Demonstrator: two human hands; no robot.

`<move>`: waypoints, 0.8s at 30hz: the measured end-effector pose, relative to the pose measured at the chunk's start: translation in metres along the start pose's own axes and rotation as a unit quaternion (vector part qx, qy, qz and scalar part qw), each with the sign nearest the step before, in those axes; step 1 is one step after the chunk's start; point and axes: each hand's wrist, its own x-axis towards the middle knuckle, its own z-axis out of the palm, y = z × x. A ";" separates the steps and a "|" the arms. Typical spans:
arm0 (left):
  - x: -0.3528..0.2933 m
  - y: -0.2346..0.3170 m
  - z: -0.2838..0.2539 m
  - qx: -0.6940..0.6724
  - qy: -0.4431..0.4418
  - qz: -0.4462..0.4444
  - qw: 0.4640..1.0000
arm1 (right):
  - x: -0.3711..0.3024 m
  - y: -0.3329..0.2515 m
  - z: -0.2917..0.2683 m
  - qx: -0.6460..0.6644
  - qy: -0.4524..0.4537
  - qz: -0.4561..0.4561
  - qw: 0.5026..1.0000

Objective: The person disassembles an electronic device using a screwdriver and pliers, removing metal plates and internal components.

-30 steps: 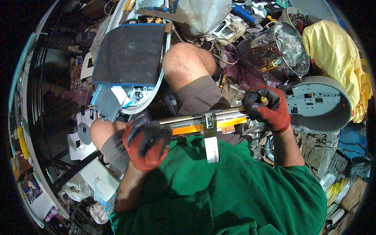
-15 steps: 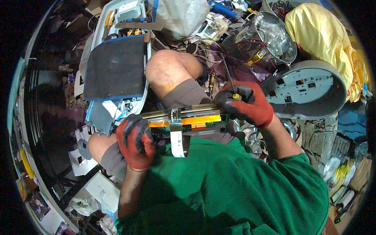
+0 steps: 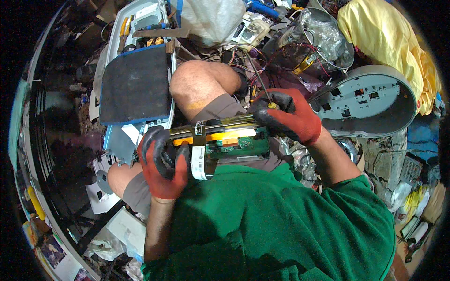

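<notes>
Above my lap I hold an electronic assembly (image 3: 236, 146) with a green circuit board, an orange strip and long shiny metal bars. A dark band with a white label (image 3: 198, 164) wraps round it and hangs loose below. My left hand (image 3: 164, 161), in a red and black glove, is closed round the left end, thumb across the front. My right hand (image 3: 293, 117), gloved alike, grips the assembly's upper right end. That same hand also keeps a screwdriver (image 3: 260, 82), its thin shaft pointing up and away and a yellowish handle end showing; the fingertips are partly hidden.
A dark mat (image 3: 136, 84) lies on a pale tray with pliers (image 3: 124, 30) at far left. To the right sit a grey oval plastic housing (image 3: 365, 103), a yellow sack (image 3: 379, 42) and a bucket of clear plastic (image 3: 323, 37). Loose wires and scrap surround my legs.
The assembly has tilted, so more of its green board shows. My left thumb has come across its front. Both hands have shifted slightly left, the screwdriver moving with the right one.
</notes>
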 end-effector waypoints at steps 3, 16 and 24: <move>0.003 -0.002 0.013 -0.148 0.055 -0.099 0.982 | 0.000 -0.003 0.006 0.035 0.013 0.046 0.998; -0.013 -0.051 0.048 -0.154 -0.076 -0.207 0.963 | 0.006 0.008 0.046 0.269 -0.167 0.028 0.948; 0.003 -0.031 0.062 -0.703 -0.008 -0.489 0.517 | 0.029 -0.002 0.095 0.178 -0.155 -0.158 0.959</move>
